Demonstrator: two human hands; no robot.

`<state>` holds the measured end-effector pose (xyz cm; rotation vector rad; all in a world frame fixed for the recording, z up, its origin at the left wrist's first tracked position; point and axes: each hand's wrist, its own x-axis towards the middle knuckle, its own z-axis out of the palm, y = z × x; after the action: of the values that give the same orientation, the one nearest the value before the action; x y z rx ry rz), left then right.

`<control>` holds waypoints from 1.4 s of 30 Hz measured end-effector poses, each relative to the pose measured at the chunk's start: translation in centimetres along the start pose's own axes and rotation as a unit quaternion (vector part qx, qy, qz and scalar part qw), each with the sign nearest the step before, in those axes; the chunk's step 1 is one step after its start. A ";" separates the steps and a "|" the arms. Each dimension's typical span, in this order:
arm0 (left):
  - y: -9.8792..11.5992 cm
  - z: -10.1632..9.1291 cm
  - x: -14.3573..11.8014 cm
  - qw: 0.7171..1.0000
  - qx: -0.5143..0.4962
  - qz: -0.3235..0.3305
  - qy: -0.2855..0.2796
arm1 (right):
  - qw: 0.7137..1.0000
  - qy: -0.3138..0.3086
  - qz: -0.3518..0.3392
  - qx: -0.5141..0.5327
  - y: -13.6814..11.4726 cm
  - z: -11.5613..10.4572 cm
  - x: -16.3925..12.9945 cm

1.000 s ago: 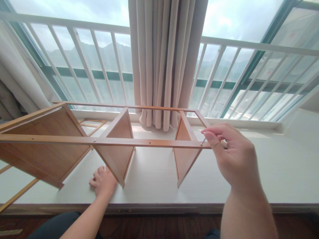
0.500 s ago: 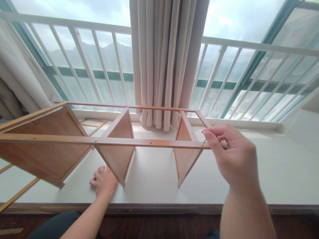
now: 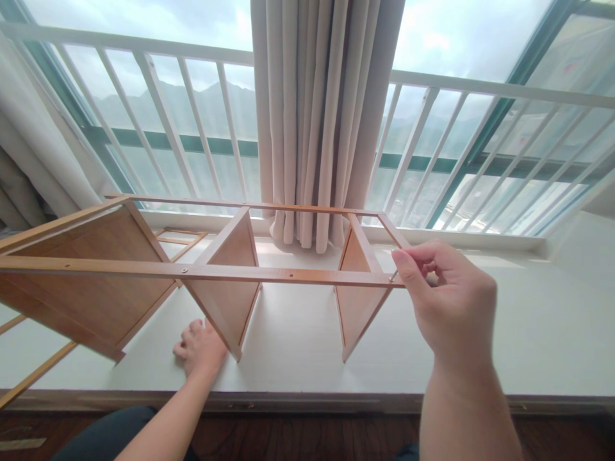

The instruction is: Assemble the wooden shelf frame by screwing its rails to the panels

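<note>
A wooden shelf frame lies on its side, its long rails running left to right with panels between them. At the near rail's right end, my right hand pinches a thin metal hex key between thumb and forefinger. The key's lower end meets the rail; most of its upper part is hidden by the fingers. My left hand rests on the white sill, fingers bent and slightly apart, with part of it behind the middle panel. I see nothing held in it.
A screw head and dark holes show along the near rail. Another slim wooden frame lies behind the shelf frame. Curtains hang before the window, and a white railing runs across it.
My right hand has turned slightly at the wrist, and the forearm has shifted a little left. The fingers stay on the hex key. My left hand and the shelf frame keep their places.
</note>
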<state>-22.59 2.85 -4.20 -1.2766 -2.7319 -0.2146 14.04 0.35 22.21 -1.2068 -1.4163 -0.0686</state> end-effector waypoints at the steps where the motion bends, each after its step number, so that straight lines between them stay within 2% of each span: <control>1: 0.0 0.0 0.0 1.000 0.003 0.000 0.001 | 1.000 0.002 0.000 -0.003 0.0 0.0 0.0; 6: 0.0 0.0 -0.1 1.000 0.010 0.004 0.015 | 0.999 0.005 0.002 -0.033 0.4 0.0 -0.1; 16: 0.1 -0.2 0.0 1.000 0.007 0.002 0.002 | 0.999 0.016 -0.004 -0.045 0.3 0.2 -0.1; 24: 0.3 -0.7 -0.2 1.000 0.011 0.002 0.009 | 0.997 0.052 -0.014 -0.055 0.5 1.0 -0.4; 33: 0.2 -0.4 -0.2 1.000 0.000 -0.003 0.000 | 0.997 0.048 -0.004 -0.060 0.4 0.9 -0.4; 42: 0.3 -0.7 -0.2 1.000 0.001 -0.004 0.005 | 0.994 0.084 -0.016 -0.067 0.5 1.8 -0.7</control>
<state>-22.17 2.80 -3.54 -1.2603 -2.7286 -0.2196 12.99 1.34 20.89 -1.2581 -1.2995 -0.2841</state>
